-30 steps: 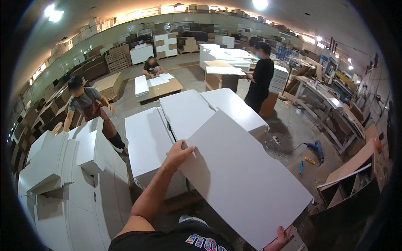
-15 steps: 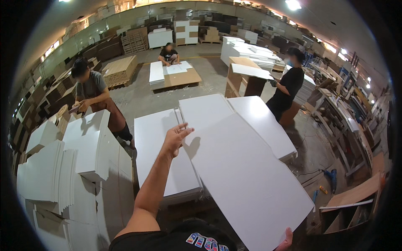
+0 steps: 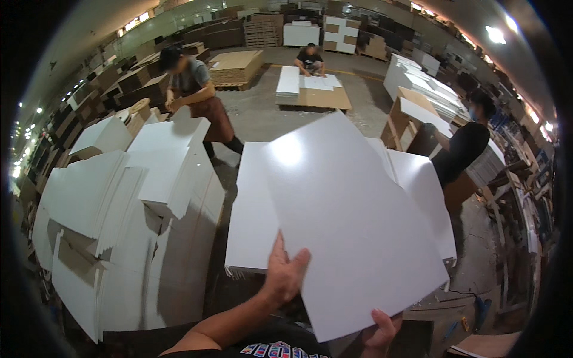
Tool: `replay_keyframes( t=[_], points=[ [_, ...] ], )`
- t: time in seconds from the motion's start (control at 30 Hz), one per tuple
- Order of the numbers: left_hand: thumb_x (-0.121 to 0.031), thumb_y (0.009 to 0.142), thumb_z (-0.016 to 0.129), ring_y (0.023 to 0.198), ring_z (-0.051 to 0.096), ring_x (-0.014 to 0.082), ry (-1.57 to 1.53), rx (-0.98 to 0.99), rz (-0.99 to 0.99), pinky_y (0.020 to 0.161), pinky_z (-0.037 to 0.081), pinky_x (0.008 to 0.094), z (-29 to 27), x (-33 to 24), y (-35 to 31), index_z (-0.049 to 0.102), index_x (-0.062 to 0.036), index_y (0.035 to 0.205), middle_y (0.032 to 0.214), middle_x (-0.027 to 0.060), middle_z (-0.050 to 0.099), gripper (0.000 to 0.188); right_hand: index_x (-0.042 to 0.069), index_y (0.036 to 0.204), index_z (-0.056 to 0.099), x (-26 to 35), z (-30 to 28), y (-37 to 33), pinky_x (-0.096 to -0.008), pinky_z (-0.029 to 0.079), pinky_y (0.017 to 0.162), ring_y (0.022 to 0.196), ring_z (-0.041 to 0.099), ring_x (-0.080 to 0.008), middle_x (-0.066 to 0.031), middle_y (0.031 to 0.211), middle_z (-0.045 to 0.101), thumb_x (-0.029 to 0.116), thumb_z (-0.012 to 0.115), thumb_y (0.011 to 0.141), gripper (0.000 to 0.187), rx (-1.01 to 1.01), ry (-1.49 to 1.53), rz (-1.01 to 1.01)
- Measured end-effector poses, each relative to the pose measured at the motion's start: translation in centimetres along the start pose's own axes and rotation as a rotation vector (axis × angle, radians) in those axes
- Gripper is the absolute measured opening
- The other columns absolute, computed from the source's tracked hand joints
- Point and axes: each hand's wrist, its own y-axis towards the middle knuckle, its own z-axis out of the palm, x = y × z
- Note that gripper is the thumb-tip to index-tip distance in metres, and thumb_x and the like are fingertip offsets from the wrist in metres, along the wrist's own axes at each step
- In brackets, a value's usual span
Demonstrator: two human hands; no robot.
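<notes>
A large white rectangular board [image 3: 352,221] is tilted up in front of me, above a stack of white panels. My left hand [image 3: 286,271] is at its left edge, thumb on the face and the other fingers along the edge, partly out of sight. My right hand [image 3: 382,328] grips the near edge close to my body, with the thumb on top and the fingers hidden beneath. Under and beyond the raised board lie the stacked white panels [image 3: 250,221], showing on both sides of it.
Tall piles of white panels [image 3: 173,143] stand at my left, with a person [image 3: 194,89] behind them. Another person [image 3: 471,146] stands at the right beside a wooden carcass [image 3: 391,125]. Farther off, someone crouches at a low pallet stack [image 3: 328,98]. Tools lie on the floor at lower right.
The board has been raised and tilted from the stack. My left hand has come from above its far left part back to its left edge, nearer me. The view has turned left.
</notes>
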Motion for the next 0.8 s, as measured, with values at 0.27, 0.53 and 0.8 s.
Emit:
replay_keyframes(
  t=[0.27, 0.53, 0.8],
  points=[
    [0.000, 0.114, 0.066, 0.135, 0.068, 0.0236, 0.107, -0.137, 0.111, 0.120, 0.054, 0.0399, -14.8, -7.5, 2.5, 0.047, 0.0017, 0.173, 0.154, 0.0136, 0.069, 0.062, -0.006, 0.147, 0.063, -6.2, 6.4, 1.5, -0.0438, 0.056, 0.113, 0.125, 0.073, -0.0291, -0.0165, 0.136, 0.074, -0.006, 0.082, 0.093, 0.058, 0.333, 0.057, 0.345],
    [-0.003, 0.116, 0.066, 0.138, 0.066, 0.0199, 0.301, -0.008, 0.070, 0.119, 0.051, 0.0354, -27.5, -7.9, 12.1, 0.047, 0.0040, 0.173, 0.156, 0.0111, 0.067, 0.061, -0.003, 0.151, 0.060, -16.9, 13.6, -0.2, -0.0550, 0.064, 0.111, 0.129, 0.074, -0.0338, -0.0176, 0.142, 0.072, 0.000, 0.076, 0.103, 0.051, 0.221, 0.073, 0.412],
    [-0.005, 0.116, 0.066, 0.131, 0.069, 0.0150, 0.429, 0.049, -0.051, 0.113, 0.054, 0.0319, -28.4, -8.5, 17.0, 0.052, -0.0017, 0.172, 0.151, 0.0073, 0.072, 0.057, -0.006, 0.150, 0.057, -21.8, 17.7, -1.2, -0.0575, 0.064, 0.108, 0.125, 0.075, -0.0346, -0.0183, 0.133, 0.075, 0.001, 0.071, 0.110, 0.043, 0.013, 0.123, 0.341]
  ],
)
